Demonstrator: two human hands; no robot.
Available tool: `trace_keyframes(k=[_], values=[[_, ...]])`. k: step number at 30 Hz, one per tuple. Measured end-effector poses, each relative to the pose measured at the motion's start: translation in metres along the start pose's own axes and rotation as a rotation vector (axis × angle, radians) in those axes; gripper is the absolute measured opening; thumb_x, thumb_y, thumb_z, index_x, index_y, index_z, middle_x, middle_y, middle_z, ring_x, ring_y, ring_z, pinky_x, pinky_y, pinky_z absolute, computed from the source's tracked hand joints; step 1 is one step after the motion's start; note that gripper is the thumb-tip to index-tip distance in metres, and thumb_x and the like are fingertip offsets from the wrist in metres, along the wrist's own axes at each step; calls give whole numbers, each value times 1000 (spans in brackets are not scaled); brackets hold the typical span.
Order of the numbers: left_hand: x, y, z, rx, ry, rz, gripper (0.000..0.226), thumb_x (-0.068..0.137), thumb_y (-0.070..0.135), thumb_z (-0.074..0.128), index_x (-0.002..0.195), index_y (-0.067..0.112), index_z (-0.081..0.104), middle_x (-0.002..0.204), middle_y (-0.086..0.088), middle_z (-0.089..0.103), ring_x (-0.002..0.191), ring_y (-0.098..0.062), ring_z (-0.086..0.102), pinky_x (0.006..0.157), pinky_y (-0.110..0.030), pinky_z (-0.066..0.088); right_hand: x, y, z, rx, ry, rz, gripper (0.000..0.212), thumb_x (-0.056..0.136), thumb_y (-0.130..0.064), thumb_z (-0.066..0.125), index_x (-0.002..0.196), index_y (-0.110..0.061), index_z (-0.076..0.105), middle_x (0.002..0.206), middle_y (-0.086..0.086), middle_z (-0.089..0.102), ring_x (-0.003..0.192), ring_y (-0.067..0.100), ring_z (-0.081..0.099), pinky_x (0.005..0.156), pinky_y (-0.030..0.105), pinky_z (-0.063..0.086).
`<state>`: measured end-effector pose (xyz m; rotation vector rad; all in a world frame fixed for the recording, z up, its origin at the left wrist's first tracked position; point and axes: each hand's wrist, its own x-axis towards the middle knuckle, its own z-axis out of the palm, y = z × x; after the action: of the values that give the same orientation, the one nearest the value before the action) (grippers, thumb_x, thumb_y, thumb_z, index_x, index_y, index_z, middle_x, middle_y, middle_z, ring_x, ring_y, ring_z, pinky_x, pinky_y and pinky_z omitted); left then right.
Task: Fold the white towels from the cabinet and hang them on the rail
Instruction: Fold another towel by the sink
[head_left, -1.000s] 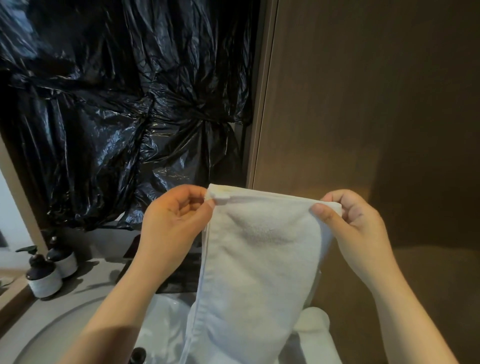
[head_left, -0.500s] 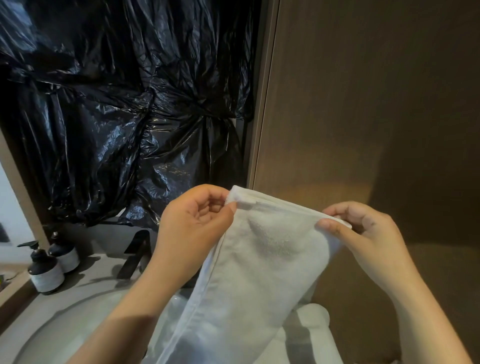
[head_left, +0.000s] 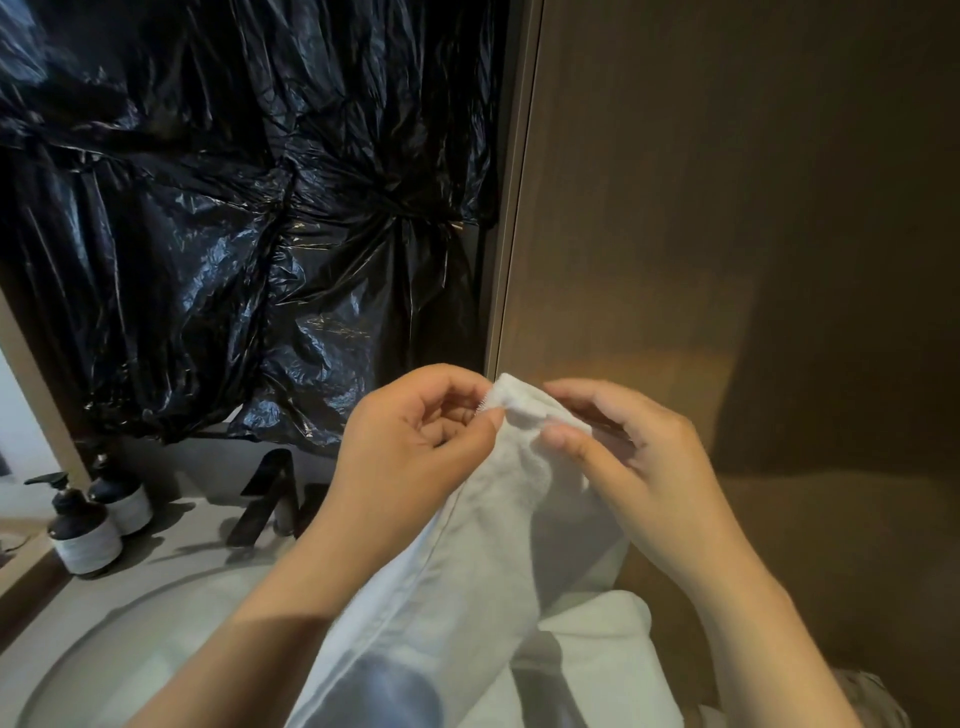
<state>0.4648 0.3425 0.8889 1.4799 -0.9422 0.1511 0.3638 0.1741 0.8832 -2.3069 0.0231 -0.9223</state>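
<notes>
1. The left hand (head_left: 415, 447) pinches the top end of the white towel (head_left: 493, 545) with its thumb and curled fingers.
2. The right hand (head_left: 639, 467) pinches the same end, just beside the left hand.
3. The towel is held up in front of the brown door (head_left: 727, 234), near the sink (head_left: 104, 649).
4. It hangs long and thin, top end up, running down and a bit left.

Left grip (head_left: 415, 447), right grip (head_left: 639, 467): bare hands, short plain nails. Forearms (head_left: 270, 623) bare to the 6 o'clock edge.
</notes>
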Motion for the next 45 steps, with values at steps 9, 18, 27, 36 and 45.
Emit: trace_keyframes(k=[9,18,27,36,45], values=[[-7,0,-6,-36,-42,13,11,82,20,71,92,19,73,79,12,71,70,1,64,63,-9,48,9,-14,11,-12,-58,-45,18,90,-53,57,90,-35,64,90,-16,61,92,10,59,69,13,47],[-37,-49,-12,-67,-284,-209,17,82,36,71,93,23,73,86,-4,70,76,-17,65,70,-31,53,3,-16,4,47,7,-4,19,92,-40,60,87,-23,66,82,-14,62,85,11,61,68,11,47],[-67,-90,-10,94,-376,-244,10,80,32,77,87,26,72,88,10,68,83,-11,66,76,-21,54,-17,-5,2,111,142,144,21,89,-43,58,88,-24,65,79,-15,64,83,8,61,68,9,47],[-90,-98,-9,202,-404,-278,11,91,27,64,82,27,59,74,11,57,68,-3,51,63,-13,41,-54,34,-12,178,265,421,24,96,-35,56,80,-20,65,65,-15,60,61,-5,53,55,6,40],[-94,-140,38,243,-651,-381,16,88,29,68,75,27,60,60,20,51,58,-1,43,59,-14,34,-147,110,-2,115,276,932,43,95,-44,54,72,-9,58,65,9,54,63,19,49,59,30,38]])
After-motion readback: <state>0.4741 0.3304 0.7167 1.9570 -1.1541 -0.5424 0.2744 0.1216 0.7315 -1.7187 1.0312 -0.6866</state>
